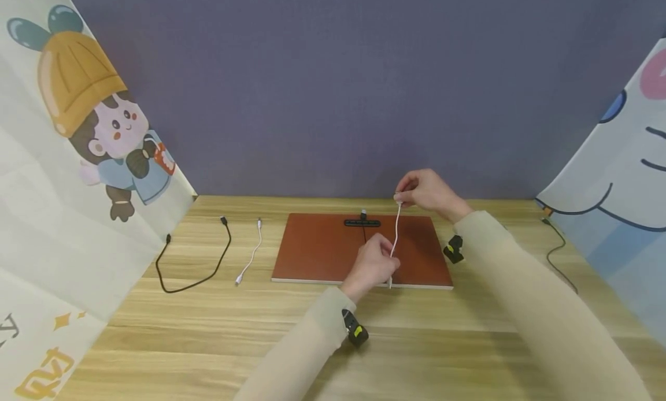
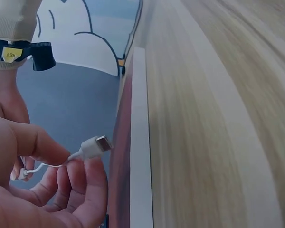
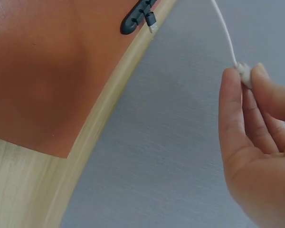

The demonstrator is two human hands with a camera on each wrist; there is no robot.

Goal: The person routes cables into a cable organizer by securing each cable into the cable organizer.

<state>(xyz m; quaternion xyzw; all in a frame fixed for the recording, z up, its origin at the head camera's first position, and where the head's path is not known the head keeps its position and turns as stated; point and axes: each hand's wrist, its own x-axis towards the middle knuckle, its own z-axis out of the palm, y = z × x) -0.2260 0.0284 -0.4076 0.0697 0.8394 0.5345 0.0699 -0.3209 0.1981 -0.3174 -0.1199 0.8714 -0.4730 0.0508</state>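
Left fingers (image 2: 96,185): pinch 1 white cable (image 1: 396,227) | right fingers (image 3: 232,104): pinch far end (image 3: 245,75) (tip hidden)

"What's on the table (image 1: 208,343)?"
"A board (image 1: 314,248), bearing a cable holder (image 1: 354,223) near its back."
"Left?"
"A first cable (image 1: 254,252), then a second cable (image 1: 193,285)."
"Far right?"
"A third cable (image 1: 555,249)."
"Between left hand (image 1: 372,265) and right hand (image 1: 430,191)?"
"A fourth cable (image 1: 396,227)."

The right hand (image 1: 428,190) pinches, seemingly higher than the pinching left hand (image 1: 372,264).
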